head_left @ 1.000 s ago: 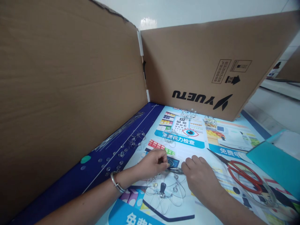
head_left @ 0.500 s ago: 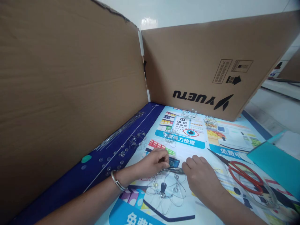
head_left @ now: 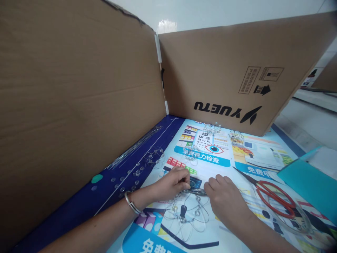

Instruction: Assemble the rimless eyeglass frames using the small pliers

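My left hand [head_left: 177, 181], with a silver bangle at its wrist, is closed in a pinch on a wire ring strung with clear beads [head_left: 197, 213]. The ring hangs in thin loops below both hands. My right hand [head_left: 223, 196] is wrapped round metal pliers [head_left: 197, 192]; their jaws point left and meet the wire at my left fingertips. The pliers' handles are hidden in my right fist. Exactly where the jaws bite is too small to tell.
Red-handled scissors [head_left: 276, 198] lie to the right, near a turquoise folder [head_left: 313, 186]. Loose clear beads [head_left: 122, 189] and wire lengths [head_left: 134, 147] lie on the left. More beaded wire pieces [head_left: 191, 153] sit farther back. Cardboard panels [head_left: 223, 70] wall the left and back.
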Tool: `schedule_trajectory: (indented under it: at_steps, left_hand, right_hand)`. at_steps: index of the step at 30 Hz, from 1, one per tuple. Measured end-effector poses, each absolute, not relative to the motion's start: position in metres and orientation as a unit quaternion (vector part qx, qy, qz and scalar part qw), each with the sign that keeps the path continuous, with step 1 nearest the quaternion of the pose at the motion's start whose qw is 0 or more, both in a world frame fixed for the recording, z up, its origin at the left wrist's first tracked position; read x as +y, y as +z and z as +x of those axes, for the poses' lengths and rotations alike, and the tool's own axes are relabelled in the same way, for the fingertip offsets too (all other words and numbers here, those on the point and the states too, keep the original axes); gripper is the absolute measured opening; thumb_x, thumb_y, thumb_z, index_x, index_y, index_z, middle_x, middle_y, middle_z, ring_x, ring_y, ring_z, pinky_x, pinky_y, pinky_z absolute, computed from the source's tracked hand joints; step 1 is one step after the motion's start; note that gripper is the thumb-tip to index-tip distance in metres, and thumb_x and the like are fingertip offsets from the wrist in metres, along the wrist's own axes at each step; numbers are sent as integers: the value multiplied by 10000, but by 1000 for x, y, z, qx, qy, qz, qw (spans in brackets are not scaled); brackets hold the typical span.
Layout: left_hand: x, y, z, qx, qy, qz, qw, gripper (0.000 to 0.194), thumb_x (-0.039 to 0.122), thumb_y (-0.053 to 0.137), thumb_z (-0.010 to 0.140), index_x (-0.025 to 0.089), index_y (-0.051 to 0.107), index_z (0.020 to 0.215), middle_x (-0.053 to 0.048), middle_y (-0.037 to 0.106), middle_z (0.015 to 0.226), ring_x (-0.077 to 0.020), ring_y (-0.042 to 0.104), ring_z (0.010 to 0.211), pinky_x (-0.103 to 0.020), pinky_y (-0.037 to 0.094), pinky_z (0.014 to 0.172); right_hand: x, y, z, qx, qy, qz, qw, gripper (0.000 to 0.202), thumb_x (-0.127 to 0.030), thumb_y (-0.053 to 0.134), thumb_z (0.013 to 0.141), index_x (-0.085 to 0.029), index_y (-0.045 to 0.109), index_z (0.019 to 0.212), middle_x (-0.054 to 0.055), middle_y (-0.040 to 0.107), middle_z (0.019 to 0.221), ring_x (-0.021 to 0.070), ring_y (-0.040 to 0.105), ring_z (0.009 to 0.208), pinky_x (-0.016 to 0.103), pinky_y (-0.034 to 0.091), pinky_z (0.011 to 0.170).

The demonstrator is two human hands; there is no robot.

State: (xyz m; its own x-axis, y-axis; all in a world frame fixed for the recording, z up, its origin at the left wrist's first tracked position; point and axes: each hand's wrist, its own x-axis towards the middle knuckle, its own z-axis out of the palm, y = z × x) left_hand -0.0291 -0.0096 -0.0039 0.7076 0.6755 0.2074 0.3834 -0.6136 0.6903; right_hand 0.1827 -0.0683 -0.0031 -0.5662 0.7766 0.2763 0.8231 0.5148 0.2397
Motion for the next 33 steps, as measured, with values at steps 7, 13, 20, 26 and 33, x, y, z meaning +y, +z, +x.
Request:
schedule_trajectory:
  at_steps: [7, 13, 20, 26, 33]
  left_hand:
    - [-9, -3, -30, 295, 226, 875, 310, 146, 150, 509, 847, 160, 477, 705, 15, 508, 707, -124, 448, 719, -255, 349, 709]
    - [-9, -2, -30, 280, 226, 879, 313, 162, 160, 494, 859, 159, 468, 699, 11, 514, 711, -124, 450, 710, -249, 356, 693]
    - [-9, -2, -30, 263, 223, 887, 306, 164, 167, 472, 874, 161, 468, 710, -1, 526, 733, -131, 457, 729, -254, 361, 706]
    - [-9, -4, -31, 249, 220, 895, 298, 152, 149, 469, 871, 167, 476, 720, -2, 535, 733, -136, 459, 740, -264, 365, 728]
    - [-10, -2, -30, 248, 225, 895, 295, 143, 126, 459, 868, 167, 481, 732, -8, 538, 757, -136, 460, 757, -267, 368, 744]
  right_hand:
    - [-69, -3, 184, -869, -178, -457, 64, 153, -46, 479, 720, -184, 536, 751, 31, 490, 713, 187, 372, 698, 345, 216, 630]
    - [-69, -3, 183, -870, -166, -459, 63, 164, -39, 475, 719, -188, 532, 755, 31, 498, 726, 188, 381, 715, 340, 217, 640]
    - [-67, 1, 183, -874, -139, -463, 56, 173, -31, 477, 705, -197, 514, 734, 25, 494, 715, 185, 383, 713, 335, 205, 633]
    - [-67, 3, 182, -872, -128, -470, 37, 189, -28, 480, 679, -203, 508, 745, 22, 503, 723, 181, 389, 707, 327, 193, 619]
    - [-65, 6, 183, -874, -123, -469, 39, 178, -30, 486, 691, -205, 504, 722, 21, 504, 725, 180, 398, 725, 320, 203, 634]
